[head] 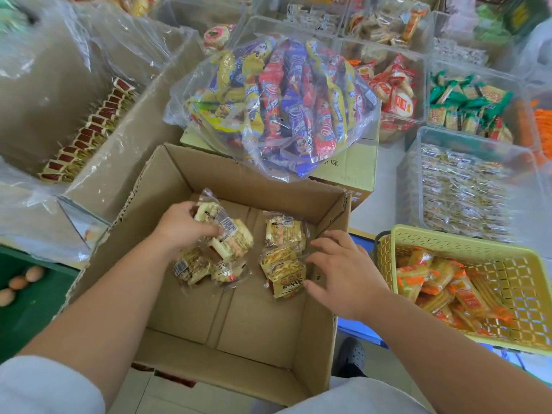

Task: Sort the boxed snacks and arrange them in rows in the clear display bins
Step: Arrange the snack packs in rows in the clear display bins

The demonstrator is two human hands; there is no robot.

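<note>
An open cardboard box sits in front of me with a few clear-wrapped cake snacks on its floor. My left hand is closed around two or three of these packets at the box's far left. Two more packets lie just below that hand. My right hand reaches in from the right with fingers spread, touching a packet with a brown label. Another packet lies above it. A clear bin of small silver-yellow sweets stands at the right.
A large plastic bag of colourful snack sticks rests on a carton behind the box. A yellow basket with orange packets is at the right. Left, a plastic-lined carton holds a row of red-brown packets. Eggs lie at the far left.
</note>
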